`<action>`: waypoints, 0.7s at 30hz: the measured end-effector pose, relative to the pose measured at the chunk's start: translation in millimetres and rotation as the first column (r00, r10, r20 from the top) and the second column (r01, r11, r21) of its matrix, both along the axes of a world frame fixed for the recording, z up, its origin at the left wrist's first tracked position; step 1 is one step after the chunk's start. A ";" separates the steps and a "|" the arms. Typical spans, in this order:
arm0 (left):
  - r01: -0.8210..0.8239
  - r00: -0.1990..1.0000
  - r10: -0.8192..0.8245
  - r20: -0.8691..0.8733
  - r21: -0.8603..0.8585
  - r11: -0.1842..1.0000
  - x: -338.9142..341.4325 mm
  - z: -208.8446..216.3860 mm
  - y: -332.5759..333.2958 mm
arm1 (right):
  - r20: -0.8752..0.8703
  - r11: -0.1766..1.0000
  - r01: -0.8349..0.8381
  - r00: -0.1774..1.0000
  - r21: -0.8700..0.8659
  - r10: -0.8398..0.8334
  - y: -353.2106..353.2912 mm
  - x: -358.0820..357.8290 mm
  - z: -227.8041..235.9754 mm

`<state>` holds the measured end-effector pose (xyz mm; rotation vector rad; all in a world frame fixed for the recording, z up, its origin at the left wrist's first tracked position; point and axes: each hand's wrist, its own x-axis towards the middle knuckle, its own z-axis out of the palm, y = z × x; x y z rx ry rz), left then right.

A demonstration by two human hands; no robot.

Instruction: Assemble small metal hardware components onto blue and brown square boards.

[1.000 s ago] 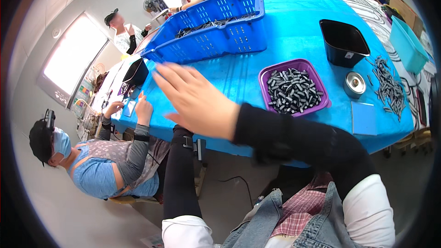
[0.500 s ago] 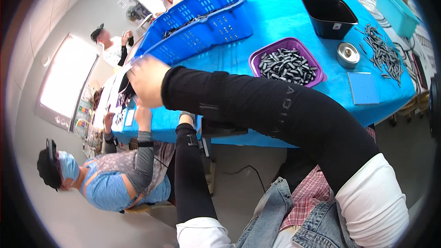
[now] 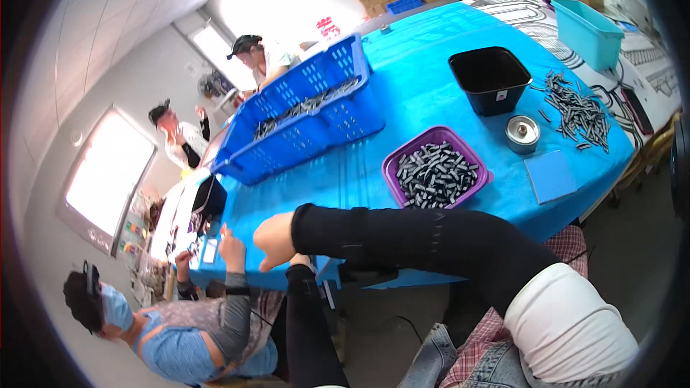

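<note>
My right arm, in a black sleeve, reaches leftward across the front of the blue-covered table (image 3: 420,72). At its end my right hand (image 3: 274,241) hangs near the table's front edge, its back toward me and its fingers hidden. Just beside it and lower, my left hand (image 3: 300,261) shows only as a small patch past its black sleeve; the rest is hidden. Whether either hand holds anything cannot be seen. Nearest the right forearm is a purple tub (image 3: 485,176) full of short black-and-grey pieces (image 3: 435,172).
A large blue crate (image 3: 309,133) holds more such pieces. To the right are a black bin (image 3: 496,100), a round metal tin (image 3: 522,134), a flat blue square (image 3: 550,175), loose pieces (image 3: 575,111) and a turquoise bin (image 3: 586,32). A masked co-worker (image 3: 194,330) sits close on my left.
My right hand has come down and toward me, away from the blue crate's near corner, to beside my left hand. The view has shifted, showing more of the room's far side.
</note>
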<state>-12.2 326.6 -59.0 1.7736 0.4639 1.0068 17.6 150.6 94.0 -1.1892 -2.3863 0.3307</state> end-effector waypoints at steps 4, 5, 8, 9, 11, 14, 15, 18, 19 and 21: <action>-0.064 0.993 0.056 -0.108 -0.072 0.995 -5.6 -3.7 6.8 | 0.062 0.993 0.112 0.992 -0.043 -0.110 -18.2 17.4 -12.4; -0.082 0.989 0.070 -0.132 -0.084 0.993 0.3 -8.4 3.7 | 0.058 0.993 0.105 0.993 -0.051 -0.102 -19.5 20.0 -15.0; -0.151 0.970 0.125 -0.206 -0.114 0.982 -12.3 -24.1 -0.3 | 0.137 0.990 0.110 0.986 -0.092 -0.097 -27.4 23.1 -18.7; -0.177 0.962 0.145 -0.232 -0.121 0.977 -21.1 -28.6 -1.1 | 0.131 0.991 0.095 0.988 -0.097 -0.082 -29.2 24.0 -18.9; -0.204 0.947 0.160 -0.278 -0.138 0.969 -25.1 -36.2 -3.6 | 0.102 0.989 0.077 0.993 -0.128 -0.064 -30.6 30.7 -22.8; -0.242 0.923 0.179 -0.341 -0.154 0.958 -31.2 -42.4 -7.4 | 0.132 0.982 0.144 0.983 -0.126 -0.127 -36.9 31.7 -32.0; -0.256 0.914 0.185 -0.361 -0.157 0.954 -33.5 -43.8 -8.3 | 0.160 0.972 0.187 0.973 -0.141 -0.164 -38.4 31.0 -35.2; -0.296 0.890 0.209 -0.405 -0.163 0.941 -45.5 -45.0 -8.4 | 0.267 0.976 0.181 0.953 -0.119 -0.144 -36.6 25.7 -46.8; -0.289 0.882 0.225 -0.414 -0.099 0.952 -43.5 -43.4 -9.0 | 0.283 0.979 0.178 0.948 -0.098 -0.144 -36.3 25.5 -50.4; -0.287 0.872 0.246 -0.424 -0.035 0.957 -41.4 -39.8 -10.7 | 0.291 0.980 0.179 0.946 -0.089 -0.147 -33.5 27.1 -55.5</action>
